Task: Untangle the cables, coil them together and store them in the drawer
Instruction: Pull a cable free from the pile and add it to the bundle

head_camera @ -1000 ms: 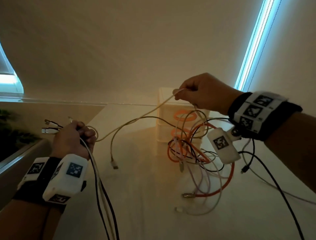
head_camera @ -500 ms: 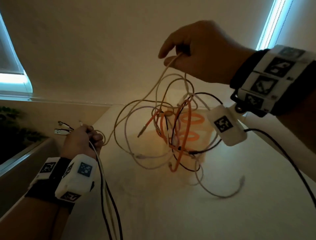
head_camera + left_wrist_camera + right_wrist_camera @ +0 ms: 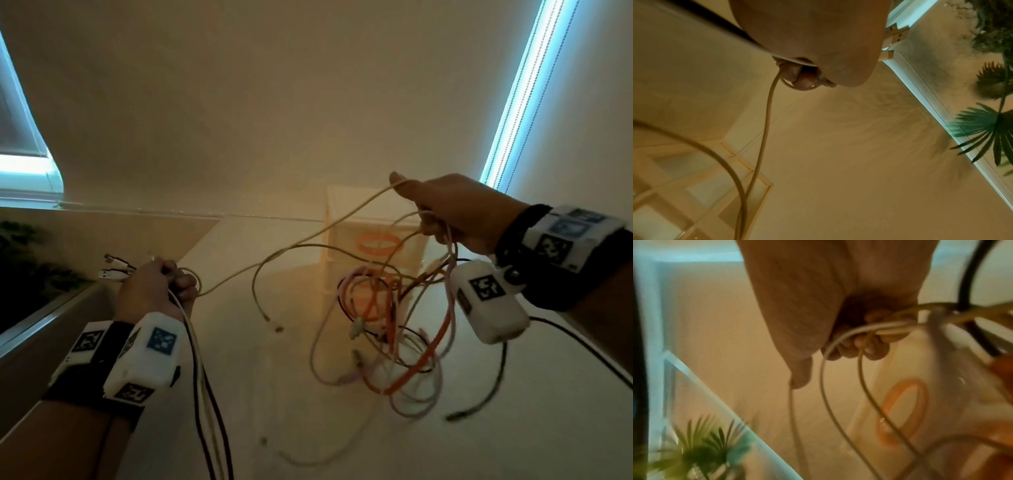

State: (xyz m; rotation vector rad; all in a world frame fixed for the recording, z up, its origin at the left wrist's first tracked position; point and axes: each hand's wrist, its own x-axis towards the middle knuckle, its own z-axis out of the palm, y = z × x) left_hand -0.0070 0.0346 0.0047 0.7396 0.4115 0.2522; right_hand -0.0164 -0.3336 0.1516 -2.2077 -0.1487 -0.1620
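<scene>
While tangle [image 3: 387,329] hangs from right hand [image 3: 459,212] above table [image 3: 274,394], untangling step judged in hand; coiling and drawer not yet reached. Cream cable [image 3: 308,236] pinched by right hand at raised thumb, other strands gripped in curled fingers [image 3: 861,345]. Freed cable ends [image 3: 116,270] clenched in left hand [image 3: 154,291]. Next move: cream cable to be drawn clear of knot without tightening loops. Against half-second-earlier frame, right hand lowered, tangle dropped nearer table before drawer unit [image 3: 342,212].

Head view downward; wrist views close.
</scene>
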